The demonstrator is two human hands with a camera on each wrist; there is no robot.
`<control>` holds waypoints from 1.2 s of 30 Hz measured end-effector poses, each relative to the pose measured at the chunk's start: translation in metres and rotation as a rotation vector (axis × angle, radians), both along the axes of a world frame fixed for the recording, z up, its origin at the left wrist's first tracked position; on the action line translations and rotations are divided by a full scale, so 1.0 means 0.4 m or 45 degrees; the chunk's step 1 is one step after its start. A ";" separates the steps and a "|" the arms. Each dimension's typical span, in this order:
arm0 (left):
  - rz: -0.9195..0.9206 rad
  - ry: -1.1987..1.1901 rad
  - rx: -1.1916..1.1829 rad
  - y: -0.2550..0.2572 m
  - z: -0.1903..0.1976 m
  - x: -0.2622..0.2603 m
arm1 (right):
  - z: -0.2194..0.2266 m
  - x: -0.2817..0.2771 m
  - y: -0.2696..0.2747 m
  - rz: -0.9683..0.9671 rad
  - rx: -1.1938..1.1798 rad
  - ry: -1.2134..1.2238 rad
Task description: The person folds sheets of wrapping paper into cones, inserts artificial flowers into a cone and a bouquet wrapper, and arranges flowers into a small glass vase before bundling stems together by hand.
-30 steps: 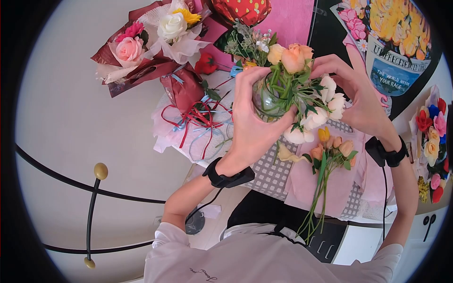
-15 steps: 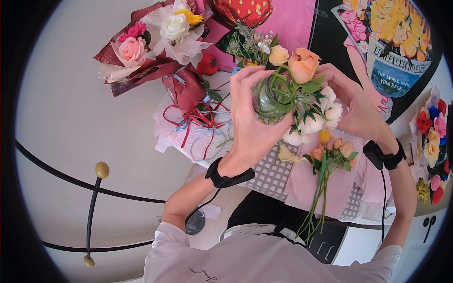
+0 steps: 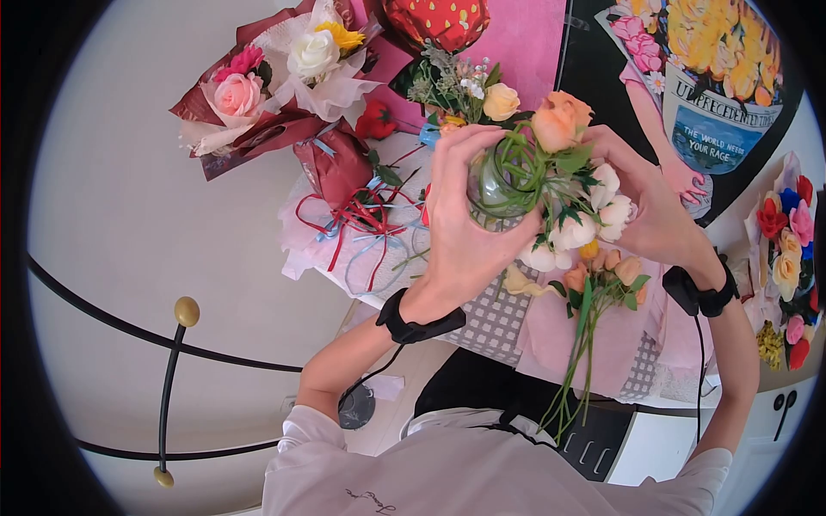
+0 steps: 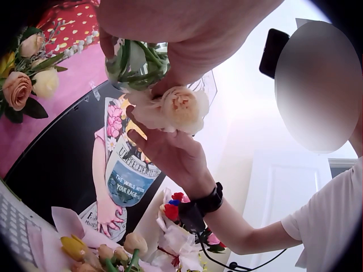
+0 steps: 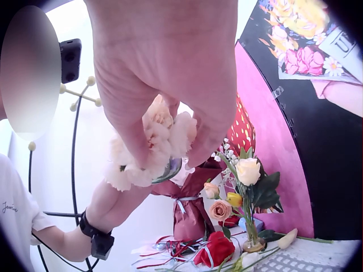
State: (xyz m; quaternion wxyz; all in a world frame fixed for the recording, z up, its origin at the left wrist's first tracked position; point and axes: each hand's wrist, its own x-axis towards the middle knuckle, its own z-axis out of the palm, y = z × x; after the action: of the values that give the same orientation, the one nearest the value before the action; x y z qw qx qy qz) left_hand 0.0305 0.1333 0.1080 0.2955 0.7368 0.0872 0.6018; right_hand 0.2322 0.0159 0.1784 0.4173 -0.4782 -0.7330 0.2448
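My left hand [image 3: 469, 224] curls round a clear glass vase [image 3: 499, 185] with green stems coiled inside, held above the table. Out of its mouth lean a peach rose [image 3: 561, 121] and several white flowers [image 3: 575, 230]. The right hand [image 3: 650, 202] cups these blooms from the right side, its fingers bent round them. In the right wrist view the fingers of that hand surround the white blooms [image 5: 156, 141]; their tips are partly hidden. The left wrist view shows the vase [image 4: 136, 65] under the left hand.
Peach and yellow flowers [image 3: 602, 275] lie on pink paper nearest the body. A wrapped bouquet [image 3: 331, 163] with ribbons is at the left, a small arrangement [image 3: 460, 86] behind the vase. Another bouquet [image 3: 787, 258] stands far right. A poster [image 3: 714, 103] is at the back right.
Both hands have shifted slightly right with the vase and flowers. The peach rose has moved right, away from the cream rose behind, and more of the coiled stems shows.
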 end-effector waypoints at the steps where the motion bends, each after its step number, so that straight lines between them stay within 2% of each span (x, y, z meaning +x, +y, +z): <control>1: -0.123 -0.053 -0.105 -0.002 -0.003 0.006 | 0.002 -0.003 -0.003 0.000 0.009 0.012; 2: -0.125 -0.051 -0.103 -0.007 -0.002 0.009 | 0.003 -0.005 -0.007 0.000 0.018 0.024; 4: -0.401 -0.128 -0.397 -0.018 -0.001 0.012 | 0.004 -0.008 -0.020 -0.058 0.049 0.022; 5: -0.404 -0.126 -0.395 -0.017 -0.004 0.007 | 0.004 -0.010 -0.026 -0.114 0.080 0.019; 7: -0.735 0.031 -0.740 -0.011 -0.011 -0.009 | 0.009 -0.020 -0.038 -0.152 0.132 0.017; 8: -0.740 0.035 -0.740 -0.019 -0.013 -0.007 | 0.010 -0.021 -0.043 -0.189 0.183 0.012; 11: -1.168 -0.031 -1.232 -0.045 -0.018 -0.001 | 0.009 -0.007 -0.053 -0.222 0.281 -0.058; 12: -1.174 -0.027 -1.233 -0.045 -0.016 0.003 | 0.014 -0.005 -0.056 -0.228 0.281 -0.058; 14: -1.480 0.099 -1.315 -0.041 -0.002 0.009 | 0.028 -0.001 -0.061 -0.270 0.420 -0.301; 15: -1.358 0.094 -1.382 -0.062 0.010 0.020 | 0.031 0.007 -0.059 -0.273 0.420 -0.301; 17: -1.413 0.140 -1.416 -0.062 0.009 0.020 | 0.036 0.024 -0.055 -0.300 0.657 -0.500; 18: -1.466 0.184 -1.450 -0.062 0.009 0.020 | 0.042 0.025 -0.058 -0.302 0.658 -0.500; 21: -1.491 0.234 -1.567 -0.082 0.033 0.021 | 0.056 0.027 -0.066 -0.326 0.510 -0.420; 23: -1.503 0.225 -1.612 -0.089 0.028 0.030 | 0.054 0.026 -0.060 -0.199 0.487 -0.190; 24: -1.514 0.213 -1.658 -0.090 0.025 0.034 | 0.057 0.024 -0.063 -0.200 0.488 -0.190; 26: -1.577 0.245 -1.600 -0.084 0.011 0.039 | 0.070 0.019 -0.077 -0.138 0.230 -0.134; 30: -1.686 0.253 -1.573 -0.085 0.009 0.039 | 0.076 0.019 -0.089 -0.230 0.187 -0.364; 32: -1.640 0.263 -1.587 -0.093 0.015 0.036 | 0.054 0.012 -0.079 -0.065 0.232 0.029; 34: -1.594 0.271 -1.600 -0.096 0.016 0.034 | 0.050 0.016 -0.083 -0.072 0.161 0.108; 36: -1.668 0.239 -1.502 -0.093 0.014 0.031 | 0.046 0.021 -0.086 -0.079 0.089 0.185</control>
State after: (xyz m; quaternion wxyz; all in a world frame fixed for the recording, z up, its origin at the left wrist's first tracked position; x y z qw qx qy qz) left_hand 0.0430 0.0961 0.1135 0.9041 0.4128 -0.0323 0.1058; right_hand 0.2404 -0.0185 0.1968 0.4931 -0.4668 -0.6938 0.2400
